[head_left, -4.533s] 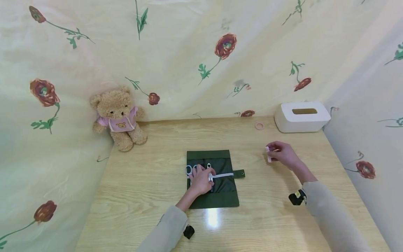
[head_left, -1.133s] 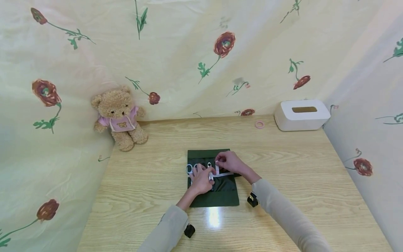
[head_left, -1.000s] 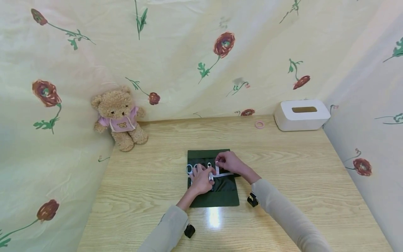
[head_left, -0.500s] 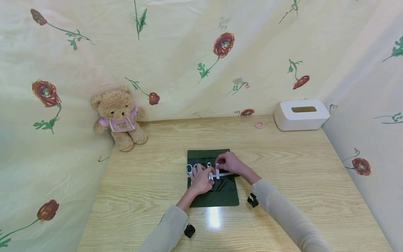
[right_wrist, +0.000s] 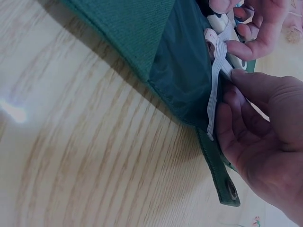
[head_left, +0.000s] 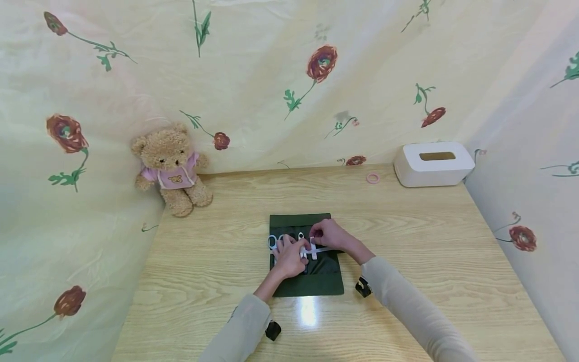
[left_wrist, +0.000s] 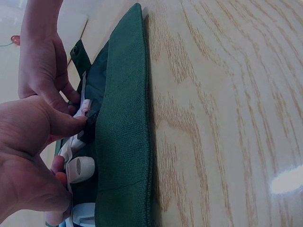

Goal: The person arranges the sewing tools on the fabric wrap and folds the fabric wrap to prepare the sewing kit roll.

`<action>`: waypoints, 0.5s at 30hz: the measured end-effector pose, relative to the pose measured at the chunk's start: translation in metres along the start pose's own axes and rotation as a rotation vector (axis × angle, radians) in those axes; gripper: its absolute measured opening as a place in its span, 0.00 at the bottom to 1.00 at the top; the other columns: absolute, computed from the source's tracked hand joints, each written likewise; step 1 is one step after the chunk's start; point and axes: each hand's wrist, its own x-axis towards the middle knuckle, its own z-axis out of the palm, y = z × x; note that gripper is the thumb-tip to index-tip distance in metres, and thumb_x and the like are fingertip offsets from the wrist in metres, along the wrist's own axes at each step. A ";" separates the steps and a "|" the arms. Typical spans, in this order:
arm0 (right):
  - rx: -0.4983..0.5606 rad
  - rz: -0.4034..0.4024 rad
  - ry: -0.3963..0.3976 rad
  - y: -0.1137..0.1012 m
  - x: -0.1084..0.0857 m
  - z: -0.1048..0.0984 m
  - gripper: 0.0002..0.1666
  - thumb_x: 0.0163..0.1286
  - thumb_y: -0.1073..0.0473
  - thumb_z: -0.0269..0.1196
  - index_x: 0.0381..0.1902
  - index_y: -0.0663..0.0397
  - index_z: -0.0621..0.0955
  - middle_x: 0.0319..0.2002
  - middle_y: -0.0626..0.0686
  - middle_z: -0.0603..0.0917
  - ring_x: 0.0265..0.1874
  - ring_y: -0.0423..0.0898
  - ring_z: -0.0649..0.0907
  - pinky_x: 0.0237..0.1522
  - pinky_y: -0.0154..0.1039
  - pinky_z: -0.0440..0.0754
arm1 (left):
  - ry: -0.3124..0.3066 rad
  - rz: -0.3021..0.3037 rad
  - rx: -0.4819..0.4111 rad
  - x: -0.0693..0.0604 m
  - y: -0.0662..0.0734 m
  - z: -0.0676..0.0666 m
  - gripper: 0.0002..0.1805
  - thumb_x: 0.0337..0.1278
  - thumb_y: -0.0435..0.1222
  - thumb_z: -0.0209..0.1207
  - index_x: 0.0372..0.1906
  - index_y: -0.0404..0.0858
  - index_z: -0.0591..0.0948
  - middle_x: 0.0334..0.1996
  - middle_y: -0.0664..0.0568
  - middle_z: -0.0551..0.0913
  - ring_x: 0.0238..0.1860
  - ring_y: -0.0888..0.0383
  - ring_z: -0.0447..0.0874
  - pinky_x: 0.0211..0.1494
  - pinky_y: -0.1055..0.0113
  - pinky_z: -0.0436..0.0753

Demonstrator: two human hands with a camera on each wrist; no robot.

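— Where lies the white strip [head_left: 313, 245]?
— Beneath the elastic band [right_wrist: 217, 75] of the green pouch [head_left: 310, 286], far end pinched by the right hand [head_left: 332, 235].
— The left hand [head_left: 289, 257]?
— Touching that elastic band (whether gripping, one cannot tell).

Long beige sleeves [head_left: 409, 307] come with 2 boxy black wrist cameras [head_left: 273, 331].

One left hand [head_left: 289, 257], one right hand [head_left: 330, 234], one white stick [head_left: 313, 250] and one elastic band [right_wrist: 216, 72] meet on one green pouch [head_left: 309, 285]. Around it: one toy bear [head_left: 174, 176] at ten o'clock, one ring [head_left: 368, 180] past one, one box [head_left: 434, 176] at two.
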 end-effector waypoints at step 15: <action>-0.022 0.015 -0.033 -0.003 -0.003 0.002 0.03 0.64 0.69 0.67 0.35 0.60 0.87 0.28 0.46 0.83 0.26 0.40 0.78 0.32 0.37 0.78 | -0.003 0.002 -0.001 -0.002 0.000 -0.001 0.15 0.53 0.31 0.68 0.43 0.50 0.79 0.46 0.46 0.62 0.51 0.41 0.58 0.50 0.46 0.59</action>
